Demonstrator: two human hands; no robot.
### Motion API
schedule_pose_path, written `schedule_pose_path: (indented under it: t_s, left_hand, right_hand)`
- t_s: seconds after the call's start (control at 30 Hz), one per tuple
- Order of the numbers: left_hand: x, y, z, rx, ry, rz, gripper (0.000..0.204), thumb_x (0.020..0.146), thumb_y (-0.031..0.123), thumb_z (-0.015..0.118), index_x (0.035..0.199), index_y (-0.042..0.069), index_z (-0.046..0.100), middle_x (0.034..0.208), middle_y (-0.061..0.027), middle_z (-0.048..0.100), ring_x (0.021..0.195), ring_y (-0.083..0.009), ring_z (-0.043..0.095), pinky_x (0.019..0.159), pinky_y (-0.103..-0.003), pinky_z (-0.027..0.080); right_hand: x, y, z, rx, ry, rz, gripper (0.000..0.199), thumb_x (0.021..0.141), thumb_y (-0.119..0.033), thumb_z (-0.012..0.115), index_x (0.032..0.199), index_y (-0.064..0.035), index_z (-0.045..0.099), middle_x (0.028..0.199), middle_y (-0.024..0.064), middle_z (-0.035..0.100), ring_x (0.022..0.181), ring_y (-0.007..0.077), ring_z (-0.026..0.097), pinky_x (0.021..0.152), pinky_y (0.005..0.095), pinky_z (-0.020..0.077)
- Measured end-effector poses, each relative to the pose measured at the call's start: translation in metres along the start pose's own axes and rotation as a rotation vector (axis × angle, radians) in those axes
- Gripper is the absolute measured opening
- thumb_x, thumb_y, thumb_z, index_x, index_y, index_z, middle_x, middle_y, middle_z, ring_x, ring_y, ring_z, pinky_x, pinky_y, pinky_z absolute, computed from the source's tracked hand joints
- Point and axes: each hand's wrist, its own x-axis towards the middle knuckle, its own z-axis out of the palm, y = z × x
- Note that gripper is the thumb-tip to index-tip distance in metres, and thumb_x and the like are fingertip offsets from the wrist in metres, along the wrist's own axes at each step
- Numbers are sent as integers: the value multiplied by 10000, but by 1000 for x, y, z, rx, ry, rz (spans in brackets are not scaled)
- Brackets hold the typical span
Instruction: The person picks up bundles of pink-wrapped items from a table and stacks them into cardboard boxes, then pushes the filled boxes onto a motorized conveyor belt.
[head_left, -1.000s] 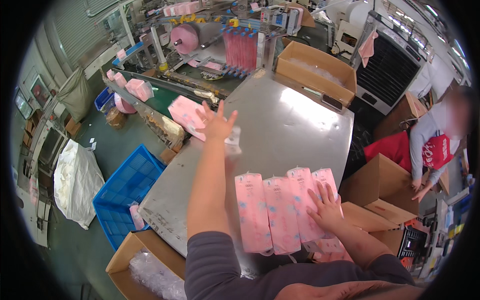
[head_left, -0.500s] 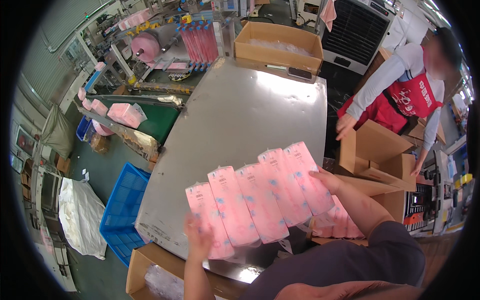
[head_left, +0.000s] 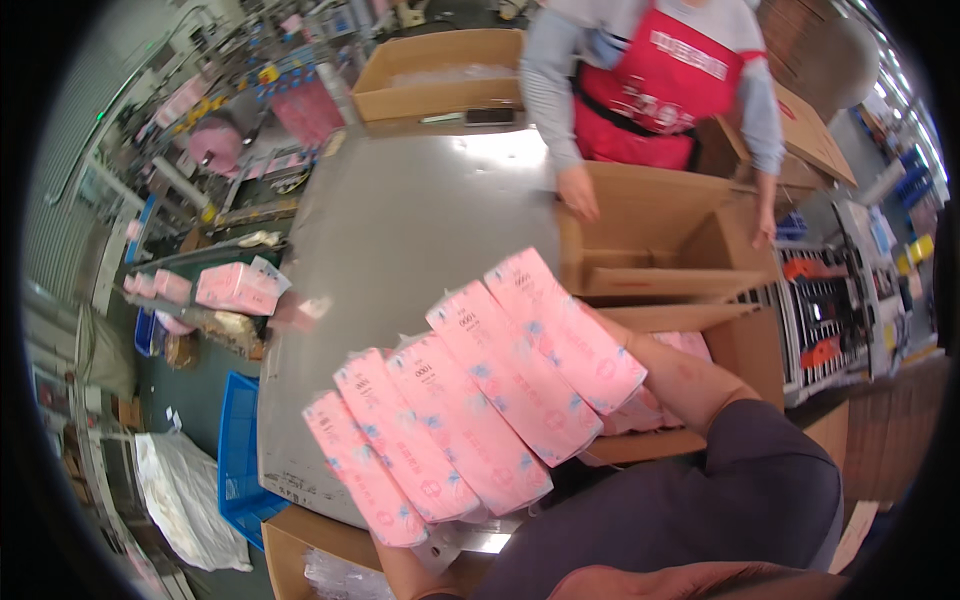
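Note:
A row of several pink tissue packs (head_left: 470, 385) with blue prints hangs tilted over the near part of the metal table, pressed side by side between my hands. My right hand (head_left: 612, 332) grips the far right end, its fingers partly hidden behind the last pack. At the near left end, my left hand is under the packs and only the wrist and forearm (head_left: 405, 572) show. Beside my right forearm, an open carton (head_left: 745, 345) holds more pink packs (head_left: 645, 412).
Across the metal table (head_left: 400, 220), a co-worker in a red apron (head_left: 665, 75) has both hands at an open carton (head_left: 660, 215). A carton of clear film (head_left: 440, 98) and a phone (head_left: 489, 117) lie at the back. At left are a conveyor with pink packs (head_left: 237, 287) and a blue crate (head_left: 238, 450).
My view has swung to the right. The row of packs is more steeply slanted, and my left hand has slipped out of sight beneath it. A blurred pink pack now shows at the conveyor's end.

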Motion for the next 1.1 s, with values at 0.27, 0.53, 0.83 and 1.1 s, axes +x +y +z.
schedule_pose_path:
  t_s: [0.27,0.53,0.83,1.1]
  left_hand:
    - [5,-81,187,62,-509,-505,634,998,564,410,1369,59,507,1394,-189,504,1251,-292,537,1023,-469,466]
    - [68,-234,223,637,-561,-823,693,969,623,418,1392,81,500,1312,-163,582,1210,-279,575,1000,-473,483]
    - [-18,-306,275,1886,-795,-389,983,762,715,619,1538,211,287,1392,-284,492,1267,-452,498,1009,-559,426]
    - [-57,-375,255,2122,-1183,204,940,748,638,663,1534,270,303,1591,-290,74,1481,-469,2,1184,-568,20]
  right_hand:
    - [-256,-96,-81,-327,120,-3,459,996,-358,511,1326,-43,556,1241,111,640,1069,232,634,946,387,511]
    - [-360,-51,-244,-232,409,147,448,988,-352,521,1313,-48,570,1213,107,656,1036,234,647,938,383,514]
    - [-357,11,-289,-1359,937,368,831,914,-530,556,1484,19,301,1211,226,637,1036,373,652,921,420,516]
    - [-384,64,-303,-1914,502,405,949,839,-739,497,1576,-260,140,1628,197,-33,1456,501,-131,1074,756,4]
